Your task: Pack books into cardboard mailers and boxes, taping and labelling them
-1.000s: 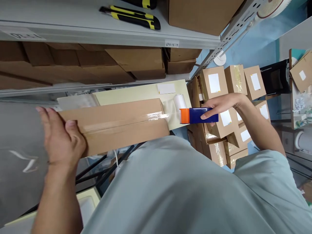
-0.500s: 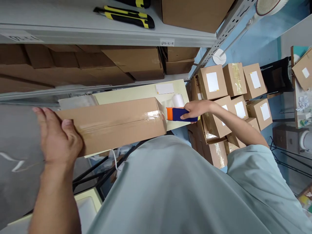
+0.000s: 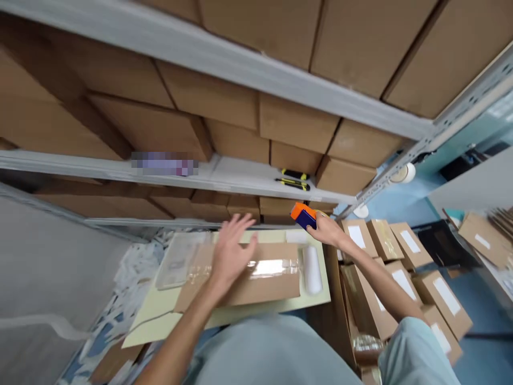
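Note:
A long cardboard carton (image 3: 276, 289) lies flat on the pale yellow tabletop (image 3: 154, 329), shiny clear tape running along its upper face. Over the carton's middle is my left hand (image 3: 232, 256), fingers spread and slightly blurred, holding nothing; whether it touches the cardboard I cannot tell. My right hand (image 3: 326, 230) grips an orange and dark blue tape dispenser (image 3: 303, 216), raised beyond the carton's far right corner. Beside the carton's right end lies a white roll (image 3: 312, 270). A clear plastic sheet or tray (image 3: 174, 267) rests at its left.
Metal shelving (image 3: 240, 184) packed with cardboard boxes rises behind the table. Yellow and black utility knives (image 3: 294, 183) lie on one shelf. Labelled cartons (image 3: 401, 280) are stacked to the right. White scraps (image 3: 136, 267) fill the space by the grey wall at left.
My left hand has gone from the carton's left end to above its middle. My right hand has lifted the dispenser away from the right end. The view has tilted up.

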